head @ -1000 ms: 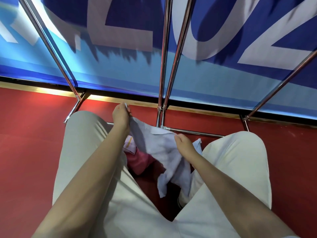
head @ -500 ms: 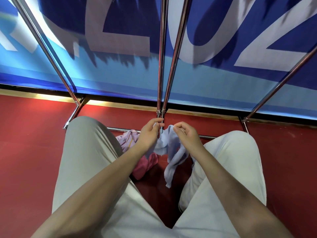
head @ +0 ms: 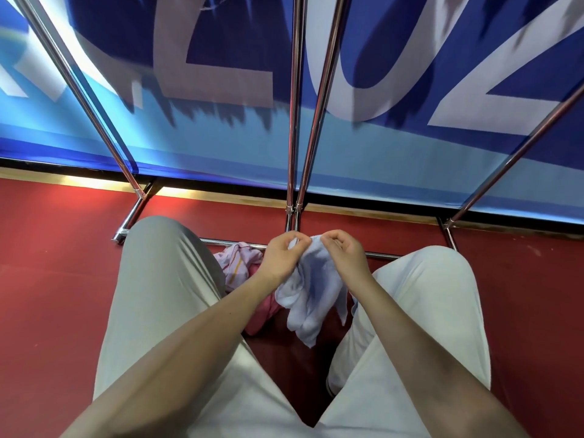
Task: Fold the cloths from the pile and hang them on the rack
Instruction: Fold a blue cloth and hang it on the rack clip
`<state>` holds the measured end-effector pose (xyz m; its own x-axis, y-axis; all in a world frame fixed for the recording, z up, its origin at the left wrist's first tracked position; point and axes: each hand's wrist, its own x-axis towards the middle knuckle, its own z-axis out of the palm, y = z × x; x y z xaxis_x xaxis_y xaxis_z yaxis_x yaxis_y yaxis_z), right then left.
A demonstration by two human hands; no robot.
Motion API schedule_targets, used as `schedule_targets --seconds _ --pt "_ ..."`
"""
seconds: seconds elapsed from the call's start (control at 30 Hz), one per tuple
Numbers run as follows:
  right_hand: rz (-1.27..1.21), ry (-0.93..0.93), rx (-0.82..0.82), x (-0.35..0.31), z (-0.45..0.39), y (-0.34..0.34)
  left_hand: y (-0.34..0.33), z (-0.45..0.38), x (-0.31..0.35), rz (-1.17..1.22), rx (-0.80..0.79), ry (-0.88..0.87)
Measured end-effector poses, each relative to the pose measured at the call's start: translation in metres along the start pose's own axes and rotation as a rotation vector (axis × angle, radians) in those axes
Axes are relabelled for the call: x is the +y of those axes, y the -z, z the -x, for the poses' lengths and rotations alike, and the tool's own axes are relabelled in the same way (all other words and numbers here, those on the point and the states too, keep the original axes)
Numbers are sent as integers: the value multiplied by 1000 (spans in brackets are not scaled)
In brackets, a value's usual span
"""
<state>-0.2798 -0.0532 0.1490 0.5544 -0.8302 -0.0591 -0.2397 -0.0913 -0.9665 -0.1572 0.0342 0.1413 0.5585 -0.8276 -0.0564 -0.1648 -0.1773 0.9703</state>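
A pale blue cloth (head: 311,292) hangs bunched between my knees, pinched at its top edge by both hands. My left hand (head: 282,256) grips the top left of it and my right hand (head: 343,252) grips the top right; the two hands nearly touch. Behind my left wrist lies the pile: a light pink striped cloth (head: 238,263) over a darker pink cloth (head: 264,314), on the red floor. The metal rack (head: 295,121) rises just beyond my hands, its shiny poles running up out of view.
My two knees in light trousers (head: 164,279) flank the cloths. The rack's low crossbar (head: 382,256) and feet (head: 121,237) rest on the red floor (head: 57,279). A blue banner with large white letters (head: 410,153) stands right behind the rack.
My hands came together from spread apart, gathering the blue cloth into a bunch. It now hangs shorter and thicker below my fingers.
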Motion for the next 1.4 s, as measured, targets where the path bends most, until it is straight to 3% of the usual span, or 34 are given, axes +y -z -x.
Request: schedule_targets --seconds 0.2,0.43,0.7,0.87,1.03,1.17,1.3,1.4 --pt "191 84 -154 6 2 -7 19 -13 14 73 202 51" --pt "210 51 -178 15 3 -13 60 -31 8 285 490 228" --pt "434 77 -244 31 0 -13 91 -30 2 281 633 242" --pt "496 -76 -228 50 -4 -7 104 -28 -5 306 700 229" --pt "368 -166 -126 48 -8 -13 107 -23 -5 325 715 267" --pt "194 -93 15 23 -8 -9 102 -23 -7 301 544 334" --pt "129 56 -44 -3 0 -7 73 -16 -11 52 381 325" --pt "138 129 -98 -13 5 -5 40 -5 -7 128 259 320"
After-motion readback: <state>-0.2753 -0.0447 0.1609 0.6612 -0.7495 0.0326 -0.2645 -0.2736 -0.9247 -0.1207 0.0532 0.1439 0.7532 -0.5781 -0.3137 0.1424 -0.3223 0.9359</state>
